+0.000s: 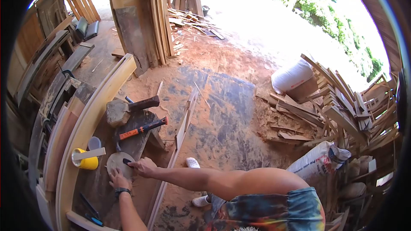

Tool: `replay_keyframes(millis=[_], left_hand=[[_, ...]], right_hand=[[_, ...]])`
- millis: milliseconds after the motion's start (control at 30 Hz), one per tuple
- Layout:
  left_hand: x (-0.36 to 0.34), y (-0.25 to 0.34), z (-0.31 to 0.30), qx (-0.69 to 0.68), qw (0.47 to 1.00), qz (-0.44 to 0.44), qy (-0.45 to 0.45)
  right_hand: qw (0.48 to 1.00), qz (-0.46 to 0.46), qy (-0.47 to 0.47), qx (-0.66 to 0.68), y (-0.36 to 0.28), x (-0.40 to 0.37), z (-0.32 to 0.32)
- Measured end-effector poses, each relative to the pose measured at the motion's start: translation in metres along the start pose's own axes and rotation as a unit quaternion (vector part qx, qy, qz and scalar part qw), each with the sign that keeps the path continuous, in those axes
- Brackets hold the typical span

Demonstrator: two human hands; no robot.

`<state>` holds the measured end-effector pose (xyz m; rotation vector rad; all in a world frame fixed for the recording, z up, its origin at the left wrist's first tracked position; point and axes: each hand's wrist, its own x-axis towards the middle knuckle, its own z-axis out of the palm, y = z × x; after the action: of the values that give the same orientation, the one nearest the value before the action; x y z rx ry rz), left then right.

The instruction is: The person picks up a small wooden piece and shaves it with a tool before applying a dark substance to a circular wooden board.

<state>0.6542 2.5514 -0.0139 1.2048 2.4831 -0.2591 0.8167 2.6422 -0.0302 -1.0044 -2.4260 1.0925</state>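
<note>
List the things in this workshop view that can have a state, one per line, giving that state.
Left hand: spread on the round disc
Right hand: closed on a small dark tool
Round disc: partly covered
Yellow tub: seemingly open, flat wooden stick over it
Orange-and-black hammer: lying down, unheld
Block-headed mallet: set down, unheld
Wristwatch: strapped on
Printed sack: bulging

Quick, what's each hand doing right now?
Left hand: open, fingers resting on the round disc.
Right hand: closed, holding a small dark thing, too small to tell what.
</note>
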Motion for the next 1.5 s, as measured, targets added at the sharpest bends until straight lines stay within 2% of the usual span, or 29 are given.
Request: replay_keyframes(millis=[100, 167, 267, 333, 533, 633, 767, 833, 967, 1100, 1167, 1200, 1233, 1367, 1400, 1467, 1500], left_hand=[[-0.002, 0.003, -0.004, -0.005, 1.0, -0.002, 0.003], [0.001, 0.002, -0.002, 0.0, 1.0, 0.0, 0.005], [0.004, -0.003, 0.007, -0.002, 1.0, 0.003, 0.004], [0.004, -0.002, 0.003, -0.003, 1.0, 0.013, 0.004], [0.008, -0.005, 0.01, 0.018, 1.0, 0.006, 0.003], [0.005, -0.005, 0.005, 0.017, 1.0, 0.007, 0.004], [0.003, -0.001, 0.0, 0.005, 1.0, 0.005, 0.004], [0.004, -0.002, 0.006, 0.002, 1.0, 0.001, 0.002], [0.003, -0.005, 0.007, -0.013, 1.0, 0.003, 0.009], [-0.007, 0.004, -0.008, -0.023, 1.0, 0.003, 0.006], [0.004, -0.001, 0.003, 0.008, 1.0, 0.004, 0.008], [0.001, 0.001, -0.001, -0.014, 1.0, 0.002, 0.006], [0.0, 0.0, -0.001, -0.015, 1.0, 0.013, 0.003], [0.004, -0.006, 0.017, -0.018, 0.997, 0.027, 0.065], [-0.005, 0.0, 0.001, -0.038, 0.998, 0.017, 0.049], [-0.011, 0.003, -0.007, -0.062, 0.998, -0.003, 0.025], [-0.011, 0.003, -0.007, -0.055, 0.998, -0.007, 0.021]], right_hand=[[1.0, 0.008, -0.004, 0.007, 0.017, -0.012, 0.014], [0.998, -0.043, 0.027, -0.023, 0.023, -0.01, 0.019], [0.999, -0.024, 0.009, -0.027, 0.011, 0.013, 0.016], [0.999, -0.024, 0.032, -0.003, 0.017, 0.005, 0.02], [0.999, -0.045, 0.015, -0.026, 0.021, -0.005, 0.017], [1.0, 0.007, 0.007, -0.012, 0.01, 0.008, 0.015], [0.999, 0.004, -0.006, 0.049, 0.018, -0.008, 0.019], [0.998, -0.033, 0.044, 0.015, 0.018, -0.004, 0.018], [0.999, -0.007, 0.039, 0.025, 0.007, 0.006, 0.011], [0.999, -0.016, 0.039, 0.021, 0.014, -0.014, 0.009], [0.998, -0.029, 0.059, -0.023, 0.015, -0.005, 0.012], [0.995, -0.041, 0.087, 0.002, 0.013, 0.008, 0.014], [0.997, -0.042, 0.067, -0.003, 0.018, 0.016, 0.018], [0.994, -0.072, 0.061, 0.046, 0.026, -0.002, 0.018], [0.997, -0.044, 0.041, 0.042, 0.03, -0.007, 0.02], [0.996, -0.053, 0.073, -0.012, 0.023, -0.003, 0.02], [0.997, -0.038, 0.06, -0.044, 0.019, 0.007, 0.02]])
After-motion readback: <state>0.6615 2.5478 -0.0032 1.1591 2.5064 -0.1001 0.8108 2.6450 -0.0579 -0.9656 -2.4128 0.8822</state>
